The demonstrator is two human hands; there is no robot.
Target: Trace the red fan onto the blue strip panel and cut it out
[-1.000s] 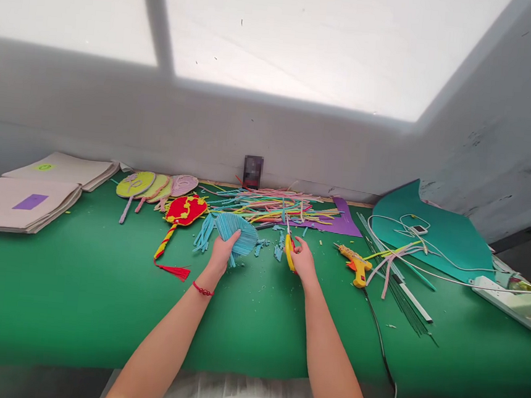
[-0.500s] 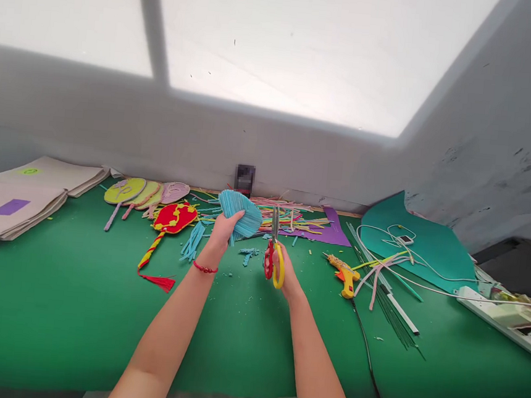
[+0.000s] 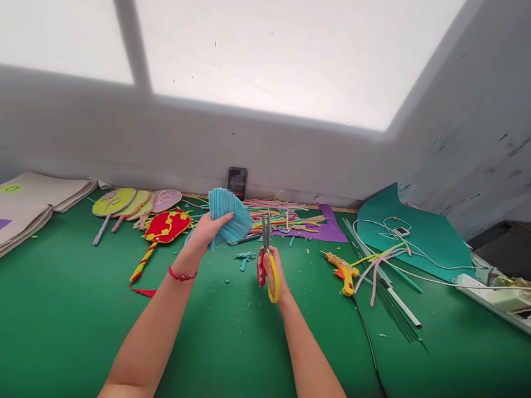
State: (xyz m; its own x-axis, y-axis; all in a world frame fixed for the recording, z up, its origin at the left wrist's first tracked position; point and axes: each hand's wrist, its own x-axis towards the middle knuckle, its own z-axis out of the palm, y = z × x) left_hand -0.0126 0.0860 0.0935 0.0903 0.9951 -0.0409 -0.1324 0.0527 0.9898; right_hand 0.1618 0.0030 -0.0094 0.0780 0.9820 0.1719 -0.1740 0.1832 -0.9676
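Note:
My left hand [image 3: 207,231] is closed on a light-blue ribbed piece [image 3: 230,216], rounded along its top and made of strips laid side by side. Its thumb lies across the front of the piece. In my right hand [image 3: 276,271] are scissors [image 3: 267,236] with one red and one yellow handle loop. Their blades point up and stand slightly apart, to the right of the blue piece and not touching it. Small blue offcuts [image 3: 244,259] lie on the green table between the hands. A red fan [image 3: 168,226] with yellow trim and a striped handle lies left of my left hand.
Yellow and pink fans [image 3: 113,202] and large cardboard sheets [image 3: 7,226] lie at the left. Coloured strips [image 3: 287,216] are heaped by the wall on purple paper [image 3: 334,230]. A yellow glue gun [image 3: 345,274], wires, a teal sheet [image 3: 429,238] and a power strip [image 3: 502,309] occupy the right.
The scissor blades have opened slightly. My left hand and the blue piece have shifted a little left, and the piece has turned somewhat. The whole view has tilted slightly.

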